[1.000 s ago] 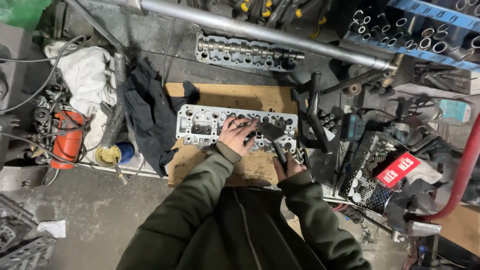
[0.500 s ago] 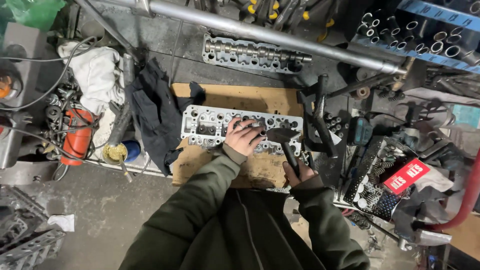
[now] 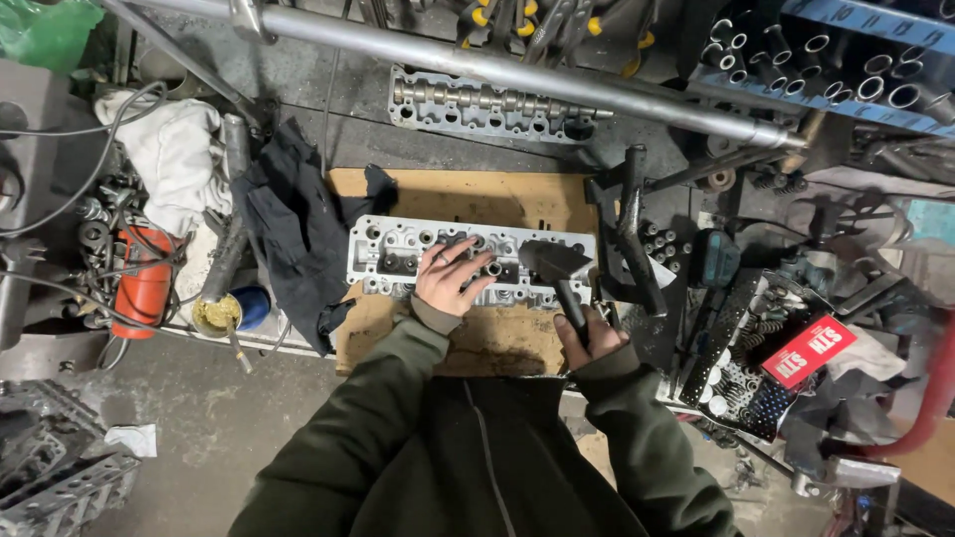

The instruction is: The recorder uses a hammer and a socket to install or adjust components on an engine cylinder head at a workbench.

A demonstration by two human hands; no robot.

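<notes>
Head view, looking straight down at a cluttered bench. Your left hand [image 3: 450, 278] lies spread flat, fingers open, on the grey cylinder head [image 3: 398, 254], which sits lengthwise on a brown board [image 3: 468, 194] at bench centre. Your right hand [image 3: 587, 338] is closed around the dark handle of a hammer [image 3: 555, 264]; the hammer's head hangs over the right end of the cylinder head, just beside your left fingertips. A black rag [image 3: 293, 229] drapes over the board's left edge, touching the cylinder head's left end. Further left, an orange canister [image 3: 144, 288] lies among cables. Behind the board rests a second cylinder head with a camshaft [image 3: 487, 104], under a long steel tube [image 3: 517, 70].
</notes>
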